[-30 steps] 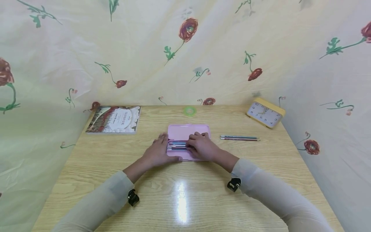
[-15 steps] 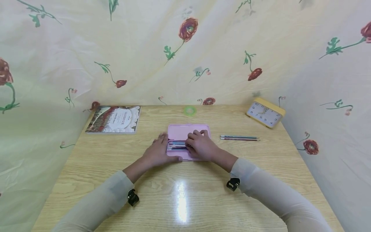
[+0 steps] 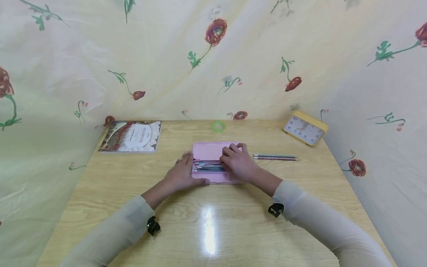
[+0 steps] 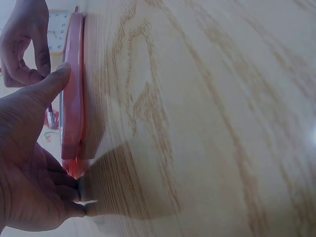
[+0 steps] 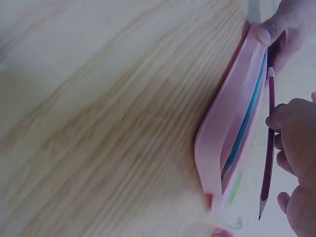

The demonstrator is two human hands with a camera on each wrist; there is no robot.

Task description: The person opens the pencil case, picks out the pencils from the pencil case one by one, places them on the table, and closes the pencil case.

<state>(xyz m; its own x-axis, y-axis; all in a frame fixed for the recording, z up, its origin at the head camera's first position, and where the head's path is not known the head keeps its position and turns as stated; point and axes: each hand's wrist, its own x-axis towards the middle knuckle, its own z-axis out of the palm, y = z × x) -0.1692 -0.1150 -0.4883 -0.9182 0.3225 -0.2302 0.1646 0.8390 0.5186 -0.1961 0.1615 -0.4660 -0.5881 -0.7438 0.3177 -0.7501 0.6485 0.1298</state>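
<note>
A pink pencil case [image 3: 211,151] lies with its lid folded back, several pencils [image 3: 210,169] in its tray. My left hand [image 3: 181,175] rests at the case's left end, fingers straight along the side and thumb on the front rim, as the left wrist view [image 4: 29,148] also has it. Over the right part of the case, my right hand [image 3: 238,163] pinches a dark red pencil [image 5: 268,148] between thumb and fingers. That pencil is raised above the tray, its white eraser end toward my left hand and its sharpened point toward the right.
Two pencils [image 3: 275,157] lie side by side on the table, right of the case. A yellow alarm clock [image 3: 305,128] stands at the back right. At the back left lies a book [image 3: 131,137]. A green ring, perhaps tape, [image 3: 218,127] lies behind the case.
My right hand has moved slightly to the right, and more of the pencils in the tray shows. My left hand keeps its place at the case's left end.
</note>
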